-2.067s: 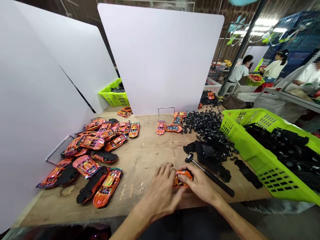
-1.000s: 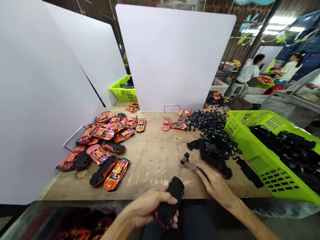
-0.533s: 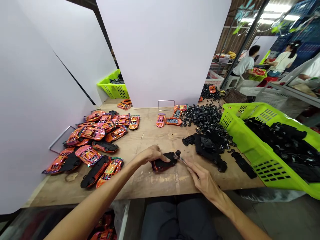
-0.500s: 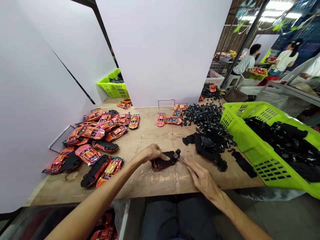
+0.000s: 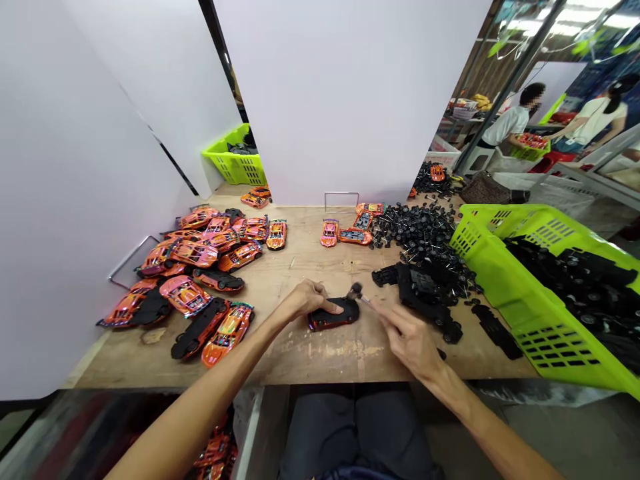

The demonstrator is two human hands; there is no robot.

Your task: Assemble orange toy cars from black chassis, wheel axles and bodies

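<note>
Item: orange toy car (image 5: 334,315), black underside up; left hand (image 5: 311,300) lying flat on it, unclenched; right hand (image 5: 410,337) grasping small black-headed hammer (image 5: 355,291); risk: a glancing blow could skid the car.

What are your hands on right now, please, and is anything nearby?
Left hand on toy car, underside up. Right hand gripping small hammer over its end. Black car bases to the right.

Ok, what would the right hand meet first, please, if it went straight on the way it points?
The right hand, holding its hammer, would likely meet the upturned toy car under the left hand, though depth is unclear.
</note>
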